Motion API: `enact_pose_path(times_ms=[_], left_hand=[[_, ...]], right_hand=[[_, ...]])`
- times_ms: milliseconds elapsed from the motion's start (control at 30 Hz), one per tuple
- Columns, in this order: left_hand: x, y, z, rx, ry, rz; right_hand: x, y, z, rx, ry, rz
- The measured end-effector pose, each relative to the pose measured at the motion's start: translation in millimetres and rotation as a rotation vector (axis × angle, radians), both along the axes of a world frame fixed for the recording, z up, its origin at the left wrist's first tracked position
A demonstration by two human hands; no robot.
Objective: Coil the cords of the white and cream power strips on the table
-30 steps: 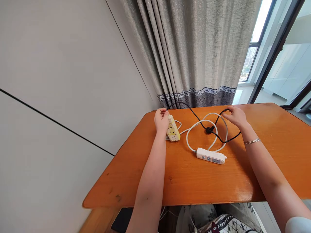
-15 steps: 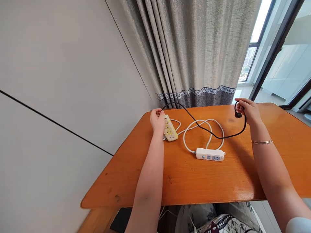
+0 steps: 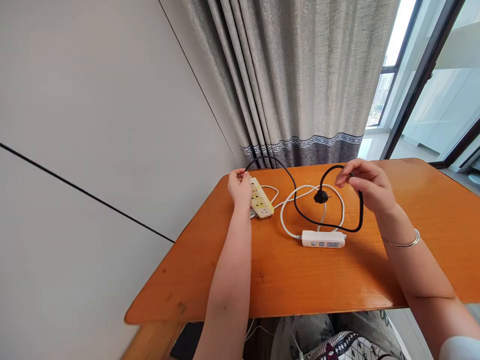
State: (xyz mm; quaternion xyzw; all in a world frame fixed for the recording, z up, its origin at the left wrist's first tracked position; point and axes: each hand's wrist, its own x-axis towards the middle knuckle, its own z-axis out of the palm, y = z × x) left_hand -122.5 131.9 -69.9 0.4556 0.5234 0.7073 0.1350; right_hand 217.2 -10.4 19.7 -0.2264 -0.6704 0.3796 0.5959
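Checking head view: I have the left hand (image 3: 240,186) pinching a thin, round black cable (image 3: 361,210) between its fingertips, at the far left of the glossy orange-brown wooden table (image 3: 300,285). Right hand (image 3: 369,185) raised, thumb and fingertips parted, same cable passing through it; can't tell whether it's actually gripped. From the left pinch the cable arcs up, drops across the middle, then climbs to the right hand. Its black moulded plug (image 3: 320,196) dangles left of that hand, prongs to the right. Yellowed cream multi-socket power strip (image 3: 262,199) sits just beside the left hand, tilted relative to the table edge. Small white rectangular power strip (image 3: 323,239) lies nearer me, its smooth white cord (image 3: 281,215) looped behind it, black cable crossing over.
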Motion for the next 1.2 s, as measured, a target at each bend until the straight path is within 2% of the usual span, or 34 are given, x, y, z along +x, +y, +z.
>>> enact_pose_path(times_ms=[167, 333, 433, 500, 600, 667, 733, 800, 967, 1067, 1200], left_hand=[[3.7, -4.9, 6.7, 0.007, -0.046, 0.019], [10.0, -11.8, 14.8, 0.091, -0.086, 0.022], [12.9, -15.0, 19.8, 0.144, -0.099, 0.016], [14.2, -17.1, 23.2, 0.179, -0.122, 0.008], [15.7, -20.4, 27.8, 0.233, -0.165, -0.006], [16.5, -22.2, 29.8, 0.241, -0.168, -0.009], [17.4, -23.5, 31.0, 0.226, -0.150, -0.006], [18.5, -24.2, 31.3, 0.214, -0.138, -0.004], [20.9, -24.2, 30.6, 0.244, -0.164, -0.029], [20.2, -23.7, 30.3, 0.258, -0.161, -0.051], [18.3, -23.4, 31.2, 0.226, -0.152, -0.029]], right_hand=[[-22.4, 14.1, -20.7, -0.072, -0.103, 0.151], [-32.9, 30.9, -43.3, -0.134, -0.204, 0.192], [-34.4, 41.6, -54.2, -0.148, -0.323, 0.146], [-33.4, 49.6, -60.5, -0.163, -0.342, 0.043], [-29.2, 60.4, -68.5, -0.348, -0.233, -0.072], [-25.3, 65.3, -72.7, -0.571, -0.181, 0.031], [-21.7, 68.0, -76.0, -0.738, -0.180, 0.219], [-19.7, 68.9, -78.2, -0.798, -0.169, 0.357], [-23.7, 66.0, -75.9, -0.893, -0.115, 0.494], [-28.8, 64.5, -72.4, -0.913, -0.070, 0.470], [-34.7, 66.0, -72.9, -0.877, -0.021, 0.273]])
